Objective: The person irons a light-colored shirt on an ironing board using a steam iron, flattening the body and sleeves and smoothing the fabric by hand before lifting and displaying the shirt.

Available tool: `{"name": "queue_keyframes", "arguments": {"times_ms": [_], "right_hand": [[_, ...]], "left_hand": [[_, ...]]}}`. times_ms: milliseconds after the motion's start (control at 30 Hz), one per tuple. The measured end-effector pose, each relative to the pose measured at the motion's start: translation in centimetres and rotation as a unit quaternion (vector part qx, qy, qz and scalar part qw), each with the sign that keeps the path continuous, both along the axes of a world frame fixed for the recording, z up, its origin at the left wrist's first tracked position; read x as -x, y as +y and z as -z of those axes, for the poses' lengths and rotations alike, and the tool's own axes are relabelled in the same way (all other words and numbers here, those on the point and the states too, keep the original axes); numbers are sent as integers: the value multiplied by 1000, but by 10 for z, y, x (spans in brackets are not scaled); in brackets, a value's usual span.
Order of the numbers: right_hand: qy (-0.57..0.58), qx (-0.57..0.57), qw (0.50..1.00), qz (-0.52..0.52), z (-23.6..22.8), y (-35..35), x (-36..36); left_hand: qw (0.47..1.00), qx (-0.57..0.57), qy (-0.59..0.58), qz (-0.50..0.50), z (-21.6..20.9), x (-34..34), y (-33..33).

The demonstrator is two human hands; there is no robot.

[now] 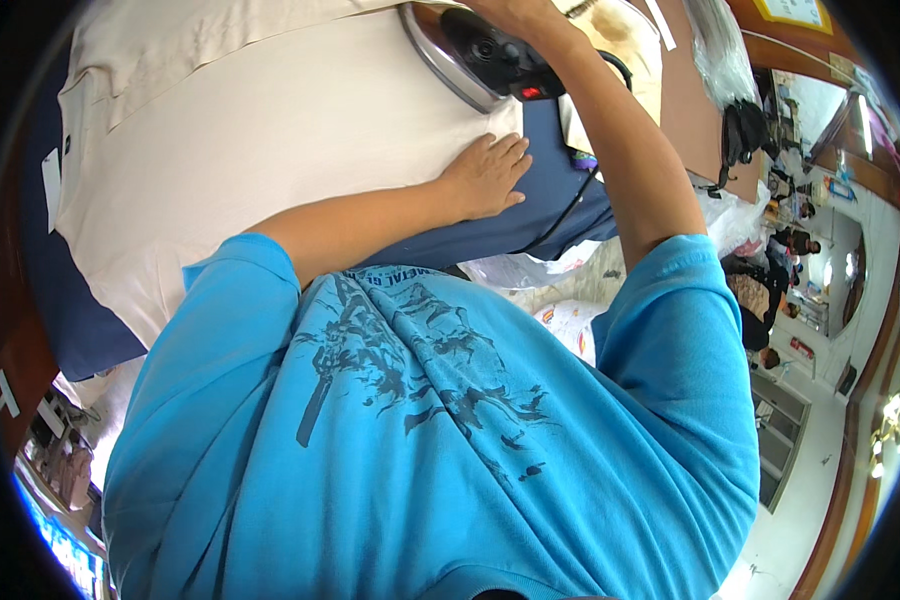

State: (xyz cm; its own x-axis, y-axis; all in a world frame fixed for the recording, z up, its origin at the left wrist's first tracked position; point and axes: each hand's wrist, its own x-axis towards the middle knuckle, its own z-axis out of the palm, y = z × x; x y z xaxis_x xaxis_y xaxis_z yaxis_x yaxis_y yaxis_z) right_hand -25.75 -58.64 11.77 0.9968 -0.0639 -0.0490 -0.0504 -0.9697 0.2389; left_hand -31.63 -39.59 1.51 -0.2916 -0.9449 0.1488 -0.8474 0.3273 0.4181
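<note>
A cream garment (270, 110) lies spread over a navy-blue cloth cover (555, 165). On its right part rests a black electric iron (460, 45) with a silver soleplate edge and a lit red switch. My right hand (515, 14) is closed on the iron's handle at the upper edge of the picture, where part of the hand is cut off. My left hand (486, 176) lies flat with fingers apart at the garment's near right edge, just below the iron, holding nothing.
A stained pale cloth (622, 45) lies right of the iron, next to a brown surface (692, 110). A black cord (568, 212) hangs over the near edge. Clear plastic wrapping (718, 55) and a black bundle (742, 135) are farther right. White plastic bags (525, 270) sit below.
</note>
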Motion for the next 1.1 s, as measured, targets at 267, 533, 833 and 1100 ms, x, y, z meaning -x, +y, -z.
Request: {"name": "queue_keyframes", "arguments": {"times_ms": [267, 533, 833, 1100], "right_hand": [[-68, -253, 921, 287, -11, 51, -20], [-77, -223, 916, 324, -2, 26, 71], [-107, -264, 825, 488, -22, 59, 110], [-108, -240, 858, 441, -14, -1, 64]], "left_hand": [[998, -14, 53, 20, 6, 36, 0], [956, 56, 192, 216, 9, 32, 32], [975, 145, 154, 66, 1, -1, 51], [999, 53, -10, -10, 10, 8, 54]]}}
